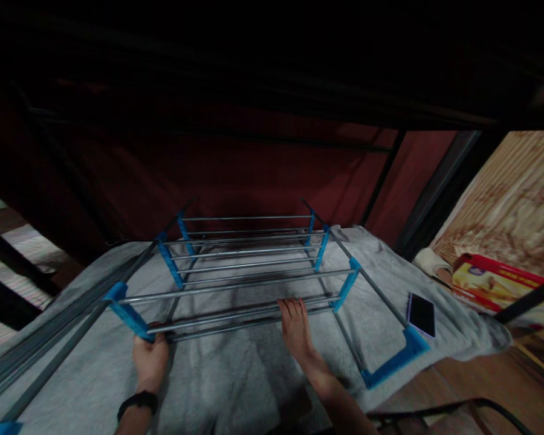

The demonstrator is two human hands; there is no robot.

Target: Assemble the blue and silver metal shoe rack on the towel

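A rack of grey metal tubes [249, 281] joined by blue plastic connectors lies on its side across a grey blanket [236, 386]. My left hand [150, 357] is closed round the lower end of a blue connector [129, 315], where the near tubes meet it. Wearing a black wristband [138, 403], that wrist comes in from the bottom edge. My right hand [295, 326] is palm down at the middle of the near tubes, its fingers curled over them. Part of its grip is hidden beneath the fingers. Another blue corner piece [396, 361] sits at the rack's near right end.
A phone [421, 314] rests on the blanket to the right. Several loose tubes [68, 311] lie along the left side. Dark bed-frame posts [439, 187] and a dark overhead surface surround the space. Beyond the right edge are a red and yellow box [498, 281] and someone's foot [435, 266].
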